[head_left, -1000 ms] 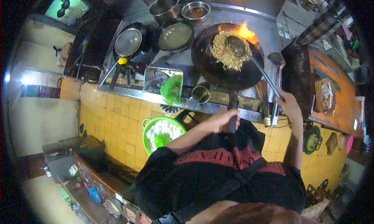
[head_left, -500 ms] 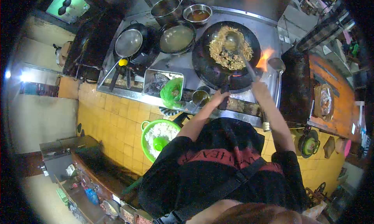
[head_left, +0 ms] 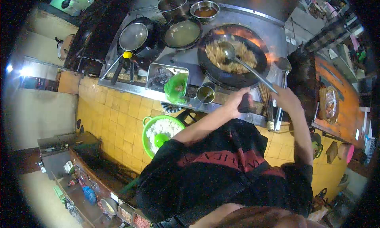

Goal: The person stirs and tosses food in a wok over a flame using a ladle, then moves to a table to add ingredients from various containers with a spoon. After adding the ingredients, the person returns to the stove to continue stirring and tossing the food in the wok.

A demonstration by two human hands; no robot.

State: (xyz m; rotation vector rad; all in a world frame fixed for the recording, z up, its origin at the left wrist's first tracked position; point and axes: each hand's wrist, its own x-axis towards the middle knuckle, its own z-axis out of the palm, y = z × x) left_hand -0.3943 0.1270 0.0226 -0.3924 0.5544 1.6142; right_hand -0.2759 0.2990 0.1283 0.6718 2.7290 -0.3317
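The wok [head_left: 221,71] sits on the steel tabletop [head_left: 178,58] in front of the person, with brown noodles [head_left: 241,55] heaped in it. The left hand [head_left: 236,102] is wrapped tight around the dark wok handle [head_left: 246,104] at the wok's near edge. The right hand [head_left: 285,99] is just to the right of that, fist closed on the end of the ladle [head_left: 228,50]. The ladle's long shaft slants up from the fist, and its bowl lies among the noodles near the wok's middle. The two hands are close together but not touching.

Flame [head_left: 257,41] licks along the wok's far rim. A pot of pale broth [head_left: 182,32] stands left of the wok, and a small metal cup [head_left: 205,94] stands at its near left. Beyond the cup is a green bag [head_left: 176,87] in a steel tray. Below the wok, down by the tiled wall, is a green bowl of rice [head_left: 162,131].

The black shirt [head_left: 221,176] carries red lettering — upside down from here and too warped to read for sure.

Half a second ago both arms were stretched forward and the fire flared beside the wok's right edge. Now the hands are drawn back toward the body, the wok is tipped nearer, and the flame is at its far rim.
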